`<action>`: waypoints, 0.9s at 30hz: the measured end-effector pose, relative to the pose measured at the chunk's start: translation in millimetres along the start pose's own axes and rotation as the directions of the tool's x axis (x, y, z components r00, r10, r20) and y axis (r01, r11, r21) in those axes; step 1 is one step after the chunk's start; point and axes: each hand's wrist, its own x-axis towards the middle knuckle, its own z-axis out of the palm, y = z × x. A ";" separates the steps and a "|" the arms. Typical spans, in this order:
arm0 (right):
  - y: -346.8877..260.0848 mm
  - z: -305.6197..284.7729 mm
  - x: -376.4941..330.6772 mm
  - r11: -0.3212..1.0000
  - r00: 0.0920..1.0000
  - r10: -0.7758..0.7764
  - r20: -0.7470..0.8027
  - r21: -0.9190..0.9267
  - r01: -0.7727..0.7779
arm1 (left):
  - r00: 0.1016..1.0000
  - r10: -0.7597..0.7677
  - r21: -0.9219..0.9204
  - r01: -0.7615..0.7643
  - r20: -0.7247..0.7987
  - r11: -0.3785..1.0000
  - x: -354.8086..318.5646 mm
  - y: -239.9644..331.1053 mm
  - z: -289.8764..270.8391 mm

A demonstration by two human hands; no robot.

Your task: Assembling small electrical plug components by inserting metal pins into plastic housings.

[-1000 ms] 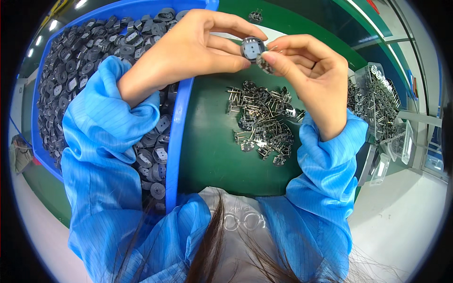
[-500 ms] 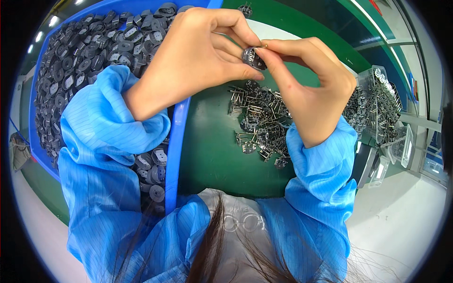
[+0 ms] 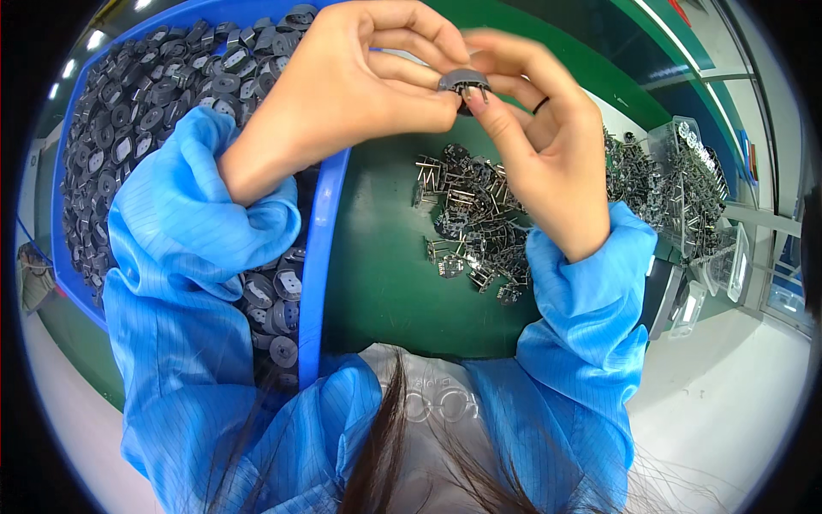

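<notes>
Between my two hands, above the far part of the green work surface, is a small round dark-grey plastic part (image 3: 463, 80) with metal pins pointing down. My left hand (image 3: 364, 81) grips it from the left, fingers curled behind it and thumb below. From the right, my right hand (image 3: 539, 120) pinches it, its thumb against the pins and its fingers, partly blurred, behind. A heap of small circuit boards with metal pins (image 3: 479, 223) lies on the green surface (image 3: 385, 291) below my hands.
At left stands a blue bin (image 3: 318, 283) full of round grey plastic housings (image 3: 137, 128). Further right are more pinned boards (image 3: 629, 171) and a clear plastic container (image 3: 676, 171) holding similar pieces. Clear plastic trays (image 3: 723, 265) lie beyond it.
The round part has been turned, so its grey side faces up and its pins point down. My right hand has rotated, and its thumb now presses the pin side.
</notes>
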 end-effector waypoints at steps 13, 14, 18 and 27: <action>20.3 -34.5 56.0 0.804 0.978 -0.208 -0.008 -0.571 0.166 | 0.861 0.508 0.721 -0.332 -0.032 0.608 28.1 8.2 -59.1; 52.1 -67.1 79.7 0.648 0.981 -0.162 0.106 -0.738 0.187 | 0.792 0.608 0.922 -0.270 0.050 0.276 24.0 11.7 -87.0; 128.9 -112.2 118.6 0.569 0.994 0.105 0.036 -0.822 -0.030 | 0.998 0.067 0.991 -0.003 -0.006 0.130 11.0 -15.5 -137.1; 25.1 -37.3 52.2 0.681 0.862 0.330 0.384 -0.730 0.064 | 0.996 0.007 0.950 0.082 -0.088 0.303 13.2 -21.1 -130.7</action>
